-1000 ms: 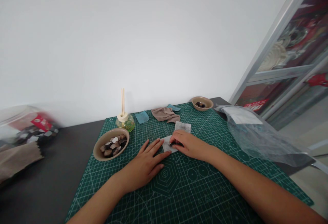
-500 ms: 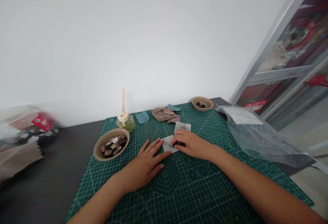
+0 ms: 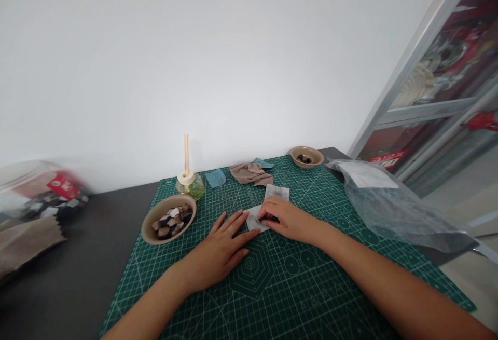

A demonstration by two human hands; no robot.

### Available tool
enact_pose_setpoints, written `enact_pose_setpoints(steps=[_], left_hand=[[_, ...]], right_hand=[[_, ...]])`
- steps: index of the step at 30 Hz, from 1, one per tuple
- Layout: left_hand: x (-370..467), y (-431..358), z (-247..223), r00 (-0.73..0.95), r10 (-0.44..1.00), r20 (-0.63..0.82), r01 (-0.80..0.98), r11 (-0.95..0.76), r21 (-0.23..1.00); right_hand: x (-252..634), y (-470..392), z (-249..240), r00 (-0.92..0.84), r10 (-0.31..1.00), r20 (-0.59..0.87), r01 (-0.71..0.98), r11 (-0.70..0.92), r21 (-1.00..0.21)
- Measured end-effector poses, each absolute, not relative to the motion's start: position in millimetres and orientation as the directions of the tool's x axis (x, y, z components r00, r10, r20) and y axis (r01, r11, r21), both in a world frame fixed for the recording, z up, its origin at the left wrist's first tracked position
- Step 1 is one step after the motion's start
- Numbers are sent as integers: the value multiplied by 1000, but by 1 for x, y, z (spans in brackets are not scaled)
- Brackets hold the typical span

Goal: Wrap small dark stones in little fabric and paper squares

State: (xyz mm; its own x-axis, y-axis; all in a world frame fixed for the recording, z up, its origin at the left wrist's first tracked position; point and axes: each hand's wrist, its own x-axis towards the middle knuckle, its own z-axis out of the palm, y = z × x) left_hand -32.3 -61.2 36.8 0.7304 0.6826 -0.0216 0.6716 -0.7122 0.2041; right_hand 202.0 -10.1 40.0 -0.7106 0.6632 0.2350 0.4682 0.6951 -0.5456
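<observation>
My right hand (image 3: 286, 219) is closed in a pinch around a small dark stone (image 3: 271, 218), mostly covered by the fingers. It presses the stone on a small grey-white sheet (image 3: 252, 215), which looks like sandpaper. Fingers spread, my left hand (image 3: 223, 252) lies flat on the green cutting mat (image 3: 327, 272), its fingertips holding down the sheet's left edge. Just behind my right hand lies a second greyish sheet (image 3: 278, 191). Left of my left hand stands a beige bowl (image 3: 150, 231) full of brown, black and white stones (image 3: 175, 220).
A reed diffuser (image 3: 190, 184), a blue sheet (image 3: 216, 177) and a crumpled brown cloth (image 3: 251, 173) line the mat's back. Another bowl (image 3: 307, 163) with a few dark stones sits back right. A clear plastic bag (image 3: 389, 215) overlaps the mat's right edge; a jar (image 3: 46, 189) stands far left.
My right hand has shifted very slightly left with the stone on the sheet. My left hand stays in place.
</observation>
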Motion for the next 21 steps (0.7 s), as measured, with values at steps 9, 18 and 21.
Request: enact_pose_setpoints(steps=[9,18,21], left_hand=[[-32,-62,41,727,685,-44,676,-703,219],[-32,-61,39,728,684,-45,676,-706,210],[-32,-62,39,729,683,-41,675,-708,209]], right_hand=[[204,-9,41,-711,668,218,477,687,-549],[203,-9,43,-702,681,207,488,672,-557],[202,-10,45,-718,666,204,474,682,-558]])
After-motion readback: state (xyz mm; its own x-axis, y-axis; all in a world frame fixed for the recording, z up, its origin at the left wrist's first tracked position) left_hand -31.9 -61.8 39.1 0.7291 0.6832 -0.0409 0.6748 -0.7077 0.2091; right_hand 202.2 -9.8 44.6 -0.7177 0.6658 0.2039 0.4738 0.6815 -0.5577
